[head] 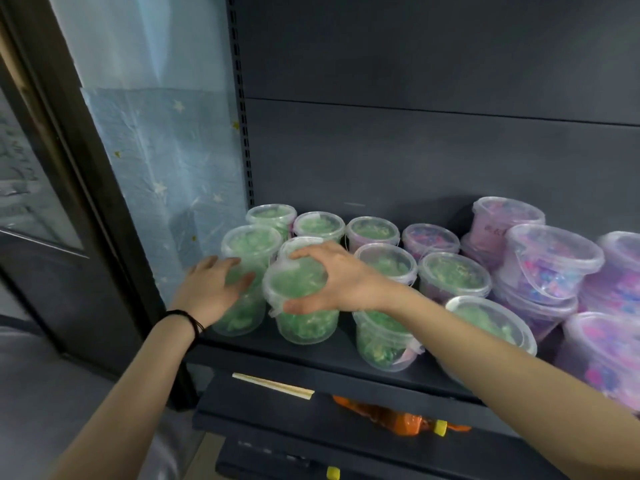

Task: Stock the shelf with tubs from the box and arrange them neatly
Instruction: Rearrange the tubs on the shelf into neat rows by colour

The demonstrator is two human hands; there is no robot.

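- The right hand (341,275) grips the lid rim of a front green tub (304,320) on the dark shelf (311,358).
- The left hand (211,285) rests flat-fingered against the corner tub (249,244) just left of it.
- Stacked purple tubs (550,261) stand at the right.

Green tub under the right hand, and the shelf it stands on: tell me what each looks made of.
Green tub, gripped by the right hand: clear thin plastic, slightly glossy; the green contents show through wall and lid. Shelf: probably painted metal, dark matte grey; the slotted upright at its left end suggests steel racking, but that cannot be confirmed.
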